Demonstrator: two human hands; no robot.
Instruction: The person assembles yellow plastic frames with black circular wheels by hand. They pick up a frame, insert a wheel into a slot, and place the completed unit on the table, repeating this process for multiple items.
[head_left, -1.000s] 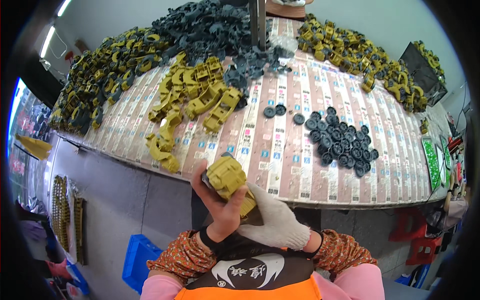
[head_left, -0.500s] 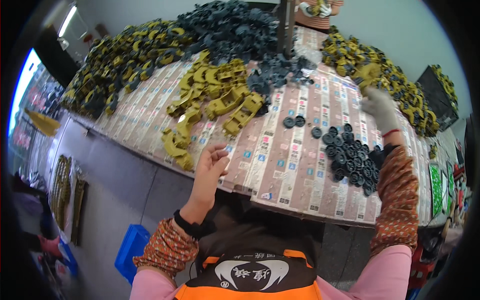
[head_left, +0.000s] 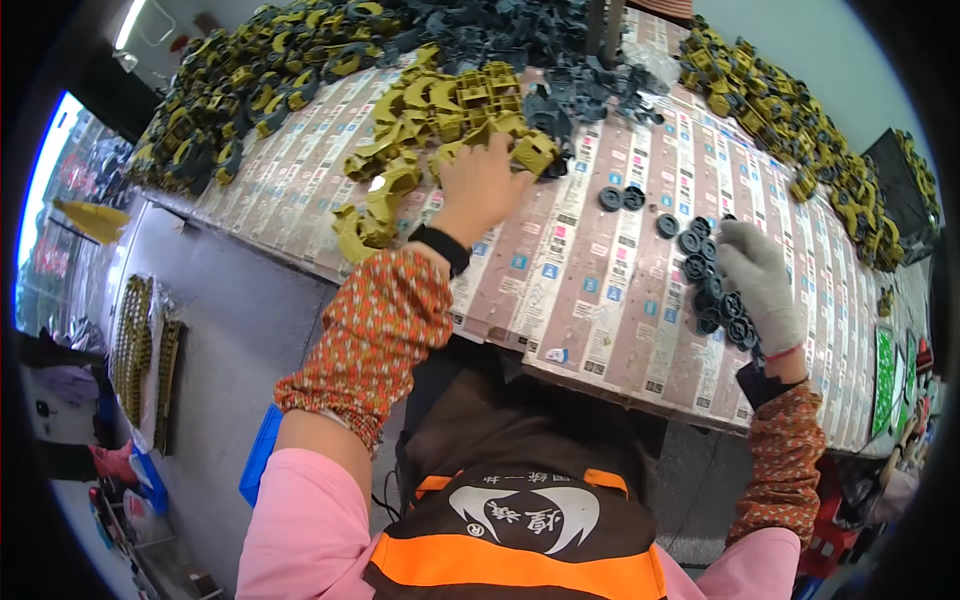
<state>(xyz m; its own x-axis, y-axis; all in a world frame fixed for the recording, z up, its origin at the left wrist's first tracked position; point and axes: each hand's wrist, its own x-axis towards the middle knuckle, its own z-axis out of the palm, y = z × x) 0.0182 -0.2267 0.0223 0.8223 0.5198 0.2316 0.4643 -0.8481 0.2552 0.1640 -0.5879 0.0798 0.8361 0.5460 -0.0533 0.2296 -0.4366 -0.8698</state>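
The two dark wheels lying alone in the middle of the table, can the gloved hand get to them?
Probably yes. The right hand rests on the wheel pile, and only bare table lies between it and the two wheels.

My bare left hand [head_left: 482, 180] reaches to upper centre of the frame, fingers curled down. My gloved right hand [head_left: 760, 282] lies at the right, palm down, fingers spread.
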